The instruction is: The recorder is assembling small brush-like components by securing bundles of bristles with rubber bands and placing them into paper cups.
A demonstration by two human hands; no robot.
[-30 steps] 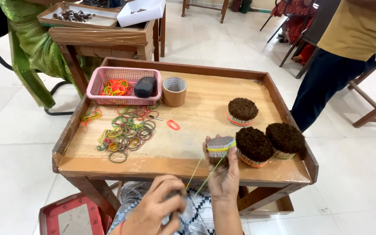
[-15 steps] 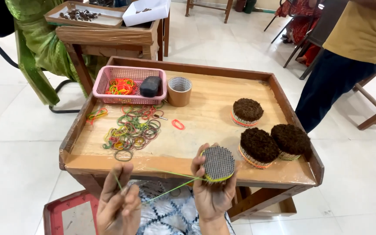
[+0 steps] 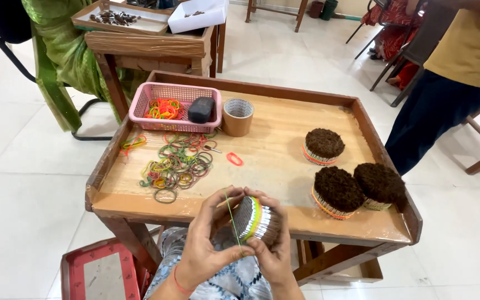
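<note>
Both hands cup one round bundle (image 3: 256, 219) at the tray's (image 3: 284, 208) near edge: right hand (image 3: 276, 253) closed around it, left hand (image 3: 206, 244) pinching a green band (image 3: 232, 219) taut across. Banding looks underway; next, the band needs seating beside the yellow-green wraps.

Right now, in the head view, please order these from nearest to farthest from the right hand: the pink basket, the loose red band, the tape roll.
From the right hand:
1. Loose red band, mid-table.
2. Tape roll, behind it.
3. Pink basket, far left corner.
</note>
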